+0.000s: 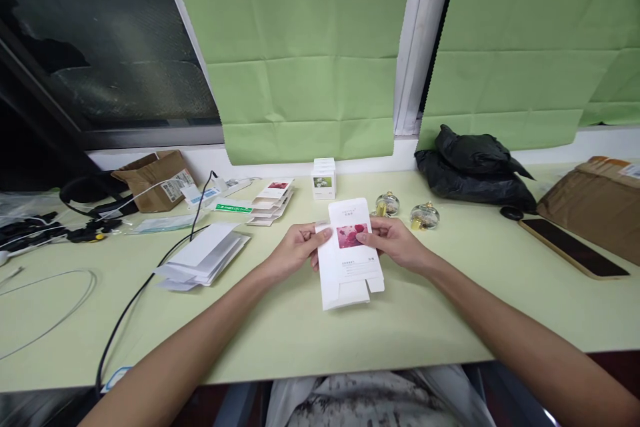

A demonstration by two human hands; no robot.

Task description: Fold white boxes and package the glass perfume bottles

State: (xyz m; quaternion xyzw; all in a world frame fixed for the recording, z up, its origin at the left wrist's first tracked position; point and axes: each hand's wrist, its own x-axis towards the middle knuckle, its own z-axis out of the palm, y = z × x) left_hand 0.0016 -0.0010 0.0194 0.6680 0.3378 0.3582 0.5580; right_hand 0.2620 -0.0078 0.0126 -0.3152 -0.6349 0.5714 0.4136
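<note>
Green fabric blinds [310, 47] are hanging behind a pale yellow-green worktop [280, 347], which is carrying all the loose items. At centre, a white printed cardboard carton with a pink flower picture [350, 257] is being held out in front of the person, its cut flaps pointing toward the body; whether its lower edge is touching the worktop cannot be told. The left hand [296, 245] is pinching the left edge, thumb lying on the front, and the right hand [397, 243] is pinching the opposite edge, its thumb reaching over the picture. This two-sided grip is probably keeping the light card steady and its printed face in view.

Just beyond the right hand, two round clear glass bottles with gold-coloured tops [425, 215] are standing near each other, seemingly within easy reach. Small white boxes with a green picture [324, 180] are standing in a row behind the carton, apparently placed back to leave working room. To the left, flattened white cartons with red pictures [270, 203] and folded plain white card pieces [207, 257] are lying in separate piles, presumably grouped by kind.
</note>
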